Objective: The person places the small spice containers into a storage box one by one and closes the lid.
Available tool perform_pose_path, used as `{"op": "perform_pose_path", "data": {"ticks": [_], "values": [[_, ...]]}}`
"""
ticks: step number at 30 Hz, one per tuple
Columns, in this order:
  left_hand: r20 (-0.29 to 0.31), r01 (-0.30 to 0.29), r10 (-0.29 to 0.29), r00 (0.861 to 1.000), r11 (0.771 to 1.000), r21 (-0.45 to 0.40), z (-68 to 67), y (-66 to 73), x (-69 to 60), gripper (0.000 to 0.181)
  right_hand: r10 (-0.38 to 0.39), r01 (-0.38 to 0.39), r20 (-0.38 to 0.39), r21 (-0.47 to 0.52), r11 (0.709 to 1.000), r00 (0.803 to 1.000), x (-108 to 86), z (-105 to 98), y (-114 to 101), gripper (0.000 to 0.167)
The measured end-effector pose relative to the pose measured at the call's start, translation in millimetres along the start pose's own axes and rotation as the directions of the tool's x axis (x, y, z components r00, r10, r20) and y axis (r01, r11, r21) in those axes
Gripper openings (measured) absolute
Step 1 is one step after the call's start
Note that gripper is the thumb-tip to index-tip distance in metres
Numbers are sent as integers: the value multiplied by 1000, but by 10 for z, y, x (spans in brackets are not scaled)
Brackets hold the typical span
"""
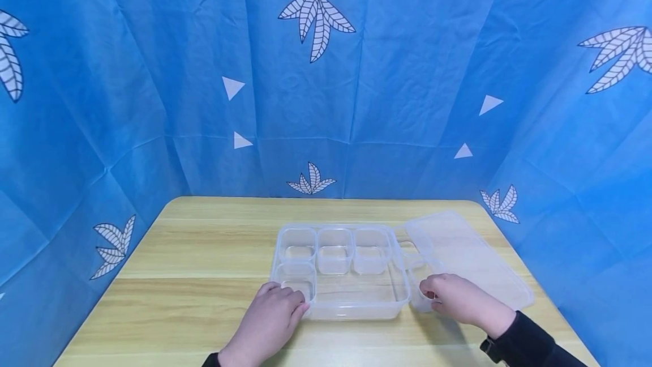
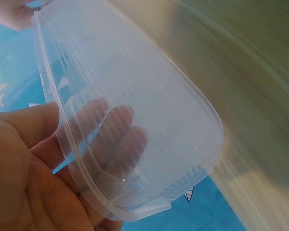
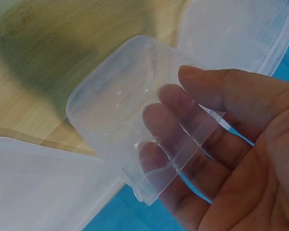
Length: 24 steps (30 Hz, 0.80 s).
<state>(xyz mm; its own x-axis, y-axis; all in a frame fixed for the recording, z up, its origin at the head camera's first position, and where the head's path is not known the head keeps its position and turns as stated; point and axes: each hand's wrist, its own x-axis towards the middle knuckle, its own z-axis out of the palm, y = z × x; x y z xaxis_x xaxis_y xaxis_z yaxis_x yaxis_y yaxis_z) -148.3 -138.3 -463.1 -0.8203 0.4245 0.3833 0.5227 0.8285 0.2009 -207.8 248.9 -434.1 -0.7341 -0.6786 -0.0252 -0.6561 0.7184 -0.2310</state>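
A large clear plastic storage box (image 1: 356, 311) stands on the table, with small clear bins inside: three along the back and one small bin (image 1: 295, 271) at the front left. My left hand (image 1: 275, 313) grips its front left corner. In the left wrist view the thumb lies outside the wall (image 2: 149, 72) and the fingers show blurred through the plastic. To the right of the box, my right hand (image 1: 455, 298) holds another small clear bin (image 3: 111, 101) by its rim, thumb outside and fingers inside. The bin's base contact with the table cannot be told.
A flat translucent lid (image 1: 479, 259) lies on the right of the wooden table (image 1: 204, 287). Another small clear bin (image 1: 407, 249) stands between the box and the lid, partly hidden. A blue patterned curtain (image 1: 305, 101) encloses the table's back and sides.
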Motion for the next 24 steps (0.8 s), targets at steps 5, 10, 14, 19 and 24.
{"op": "perform_pose_path", "data": {"ticks": [5, 10, 14, 19, 24], "values": [[2, 0, 0, 1000, 1000, 5, -3, -3, 8, 18, -19, 18, -27, -17, 1000, 999, 0, 3, -1, 44], [7, 1, -1, 1000, 1000, 3, 0, -1, -2, 19, -26, 25, -29, -20, 999, 999, -9, 10, -13, 43], [8, -4, 4, 1000, 1000, 3, 10, -1, -16, 20, -25, 25, -36, 2, 1000, 999, -27, -10, -28, 43], [6, -3, 3, 1000, 1000, 6, 17, -7, -18, 20, -18, 20, -40, 39, 999, 999, -42, -75, -40, 40], [-3, -4, 5, 1000, 1000, 13, 16, -9, -8, 19, -18, 20, -23, 59, 998, 1000, -57, -166, -54, 36]]}}
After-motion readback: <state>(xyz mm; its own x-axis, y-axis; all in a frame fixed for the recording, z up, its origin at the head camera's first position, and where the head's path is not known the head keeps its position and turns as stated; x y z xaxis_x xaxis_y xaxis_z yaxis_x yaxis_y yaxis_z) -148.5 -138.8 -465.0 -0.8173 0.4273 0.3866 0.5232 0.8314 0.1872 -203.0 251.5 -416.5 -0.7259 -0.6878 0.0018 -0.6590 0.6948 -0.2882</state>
